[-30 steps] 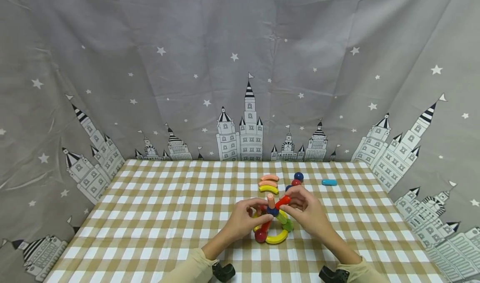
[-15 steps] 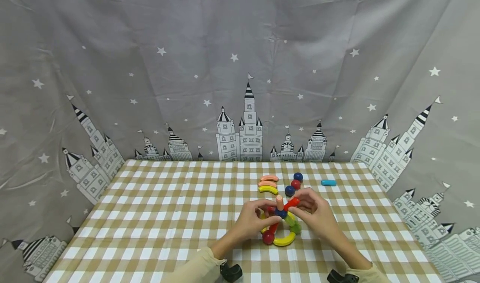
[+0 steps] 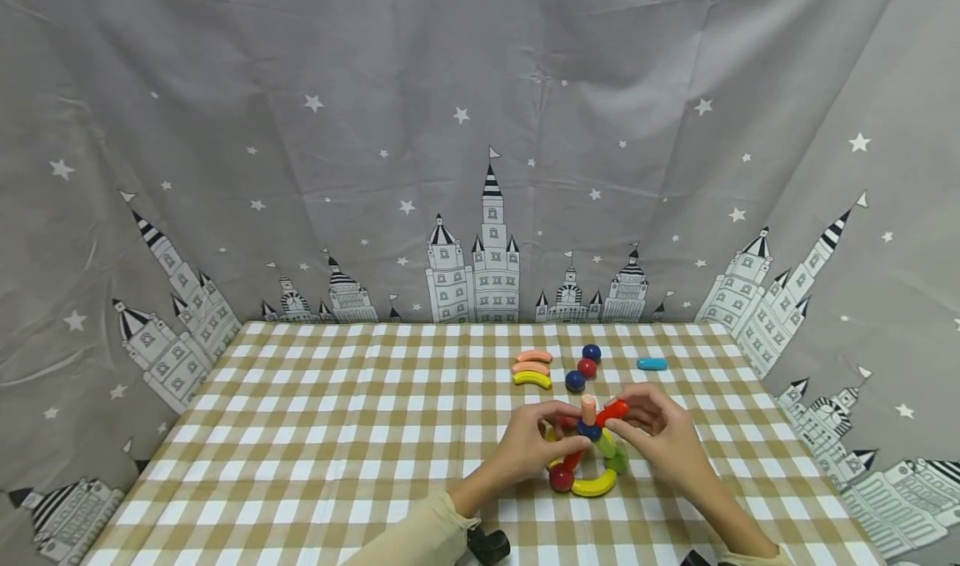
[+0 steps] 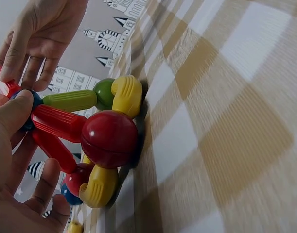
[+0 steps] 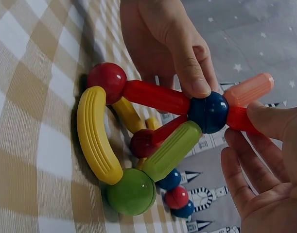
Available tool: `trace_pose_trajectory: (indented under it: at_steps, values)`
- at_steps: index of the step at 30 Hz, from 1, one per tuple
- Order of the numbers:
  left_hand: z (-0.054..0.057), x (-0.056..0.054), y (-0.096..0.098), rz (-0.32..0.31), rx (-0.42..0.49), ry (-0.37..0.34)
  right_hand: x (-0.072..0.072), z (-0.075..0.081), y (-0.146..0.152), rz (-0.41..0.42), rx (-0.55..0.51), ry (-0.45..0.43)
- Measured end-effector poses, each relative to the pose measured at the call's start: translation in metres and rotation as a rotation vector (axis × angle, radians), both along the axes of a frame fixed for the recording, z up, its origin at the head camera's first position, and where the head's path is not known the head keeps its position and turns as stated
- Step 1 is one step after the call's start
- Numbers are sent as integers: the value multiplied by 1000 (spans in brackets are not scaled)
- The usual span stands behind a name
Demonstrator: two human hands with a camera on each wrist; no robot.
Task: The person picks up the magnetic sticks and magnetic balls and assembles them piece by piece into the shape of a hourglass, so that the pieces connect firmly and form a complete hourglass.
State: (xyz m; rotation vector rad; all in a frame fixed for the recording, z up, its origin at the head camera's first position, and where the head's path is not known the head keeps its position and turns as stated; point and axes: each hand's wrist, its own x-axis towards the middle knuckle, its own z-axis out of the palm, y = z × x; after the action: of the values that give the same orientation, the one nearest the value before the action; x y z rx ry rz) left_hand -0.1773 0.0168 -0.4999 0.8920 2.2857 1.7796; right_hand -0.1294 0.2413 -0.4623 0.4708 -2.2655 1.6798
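Observation:
A toy built of magnetic balls and rods stands on the table. Curved yellow rods (image 5: 96, 133) join red balls (image 4: 109, 138) and a green ball (image 5: 131, 191) in a ring at its base. Straight red rods (image 5: 157, 97) and a light green rod (image 5: 171, 151) rise to a dark blue ball (image 5: 209, 112) on top. My left hand (image 3: 528, 443) grips that blue ball with thumb and fingers. Upward from it sticks an orange rod (image 3: 588, 409). My right hand (image 3: 666, 434) pinches another short red rod (image 3: 613, 413), whose inner end meets the blue ball.
Behind the toy lie two orange curved rods (image 3: 532, 368) and a yellow curved rod (image 3: 532, 379). Beside them two blue balls (image 3: 575, 381) and a red ball (image 3: 587, 368) form a row. A light blue rod (image 3: 652, 364) is farther right. A grey curtain (image 3: 360, 132) hangs behind the checked tablecloth (image 3: 337, 433).
Both hands and the toy have shifted to the right across the cloth, the grips unchanged. The front blue ball of the back row, partly covered earlier, now shows fully.

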Motion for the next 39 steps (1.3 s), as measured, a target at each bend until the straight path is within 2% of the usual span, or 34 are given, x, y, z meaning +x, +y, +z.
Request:
trace_pose_trajectory:
  at_steps: [11, 29, 39]
  values:
    - [-3, -1, 16, -30, 22, 18, 4, 2, 12, -35, -1, 28]
    - [-1, -1, 17, -33, 7, 21, 3, 0, 16, -37, 7, 45]
    - [-3, -1, 18, -39, 14, 20, 4, 1, 17, -30, 8, 38]
